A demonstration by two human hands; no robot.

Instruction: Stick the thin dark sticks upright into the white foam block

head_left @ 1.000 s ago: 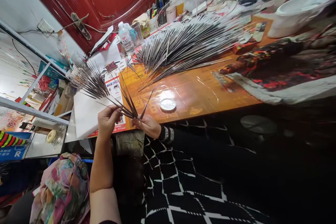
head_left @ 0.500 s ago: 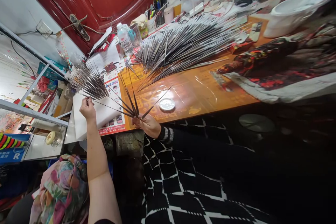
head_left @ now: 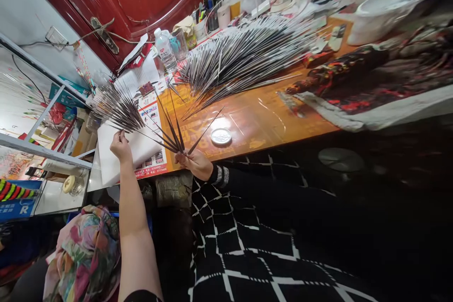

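My right hand (head_left: 196, 163) grips the thick ends of several dark, thin, tapered sticks (head_left: 173, 138), which fan out up and to the left over the table edge. One stick leans apart to the right. My left hand (head_left: 121, 146) is closed in a pinch at the left side of a white foam block (head_left: 109, 153); whatever is between its fingertips is too small to make out. Close above that hand, many similar dark sticks (head_left: 123, 112) stand in the foam in dense rows, their thin tips pointing up and left.
A large heap of grey sticks (head_left: 233, 59) covers the back of the orange table (head_left: 247, 130). A round white lid (head_left: 221, 137) lies near the front edge. A water bottle (head_left: 164, 49) stands behind; a white tub (head_left: 375, 19) and stained cloth (head_left: 339, 111) are at right. A metal frame (head_left: 46, 151) borders the left.
The view has shifted slightly, so the table things sit a little further left and up. My left hand has moved slightly right and down; my right hand still holds the fanned sticks.
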